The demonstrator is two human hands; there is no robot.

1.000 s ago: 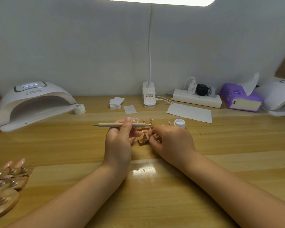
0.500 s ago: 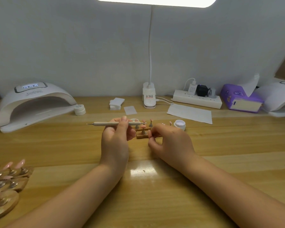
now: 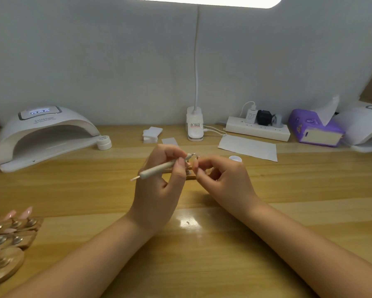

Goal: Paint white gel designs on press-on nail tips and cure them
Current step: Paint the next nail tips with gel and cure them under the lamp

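My left hand [image 3: 159, 190] grips a pale dotting pen [image 3: 159, 168] that slants from lower left up to the right. The pen's upper tip sits just above a small wooden nail tip stand [image 3: 190, 177] between my hands. My right hand [image 3: 226, 181] has curled fingers, and its thumb and forefinger pinch at the stand's right end, where the nail tips are mostly hidden. An open white gel pot [image 3: 235, 158] peeks out behind my right hand. A white curing lamp [image 3: 45, 134] stands at the far left with its display lit.
A closed white jar [image 3: 104, 143] sits by the lamp. Several wooden stands with pink nail tips [image 3: 11, 231] lie at the near left. At the back are white pads [image 3: 151, 134], a desk lamp base [image 3: 194, 125], paper [image 3: 248, 147], a power strip [image 3: 258, 129] and a purple tissue box [image 3: 314, 130].
The pen has swung from level to slanted, its left end dropping toward me. My right hand's fingers have risen and curled over the stand.
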